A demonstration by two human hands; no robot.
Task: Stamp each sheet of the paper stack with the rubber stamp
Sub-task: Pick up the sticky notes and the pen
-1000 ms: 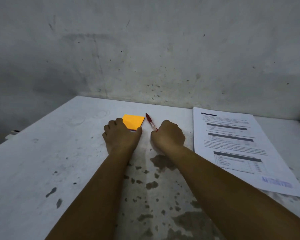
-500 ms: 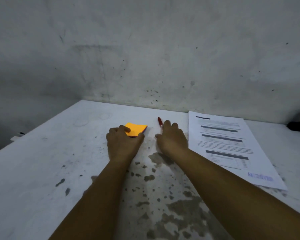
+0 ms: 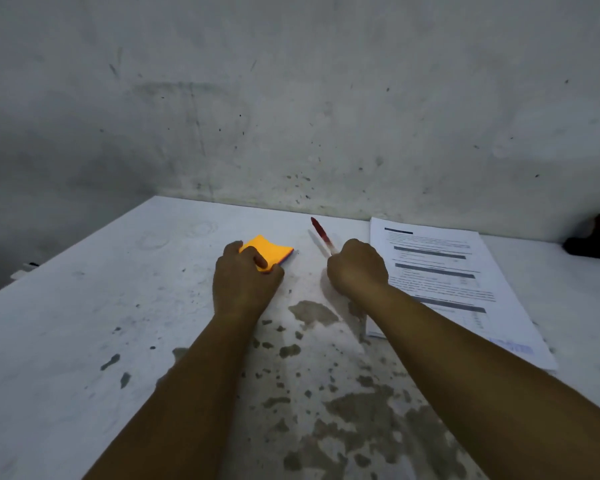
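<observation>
The paper stack [image 3: 465,289] lies flat at the right of the table [image 3: 84,323], its top sheet printed side up with a faint blue mark near the bottom corner, probably a stamp impression. The rubber stamp [image 3: 591,242] stands well apart from the hands, at the far right edge of the frame near the wall, untouched and partly cut off.

Change noted: 0.5 s ago the right hand [image 3: 357,268] lay over the red pen [image 3: 321,235] with knuckles spread; it is now a closed fist gripping that pen, whose tip points away and upward, blurred by motion. The left hand [image 3: 245,282] has tightened on the orange sticky-note pad [image 3: 269,252], thumb on top and fingers curled round its near edge; the pad looks lifted at the front.

Judgement: neither hand is engaged with the stamp, so no stamping is under way (these 2 items seem to be being cleared or taken up).

Hidden or unclear: the stamp's face and base detail, the pen's lower end inside the fist, the stack's near left edge behind the right forearm, and the number of sheets.
</observation>
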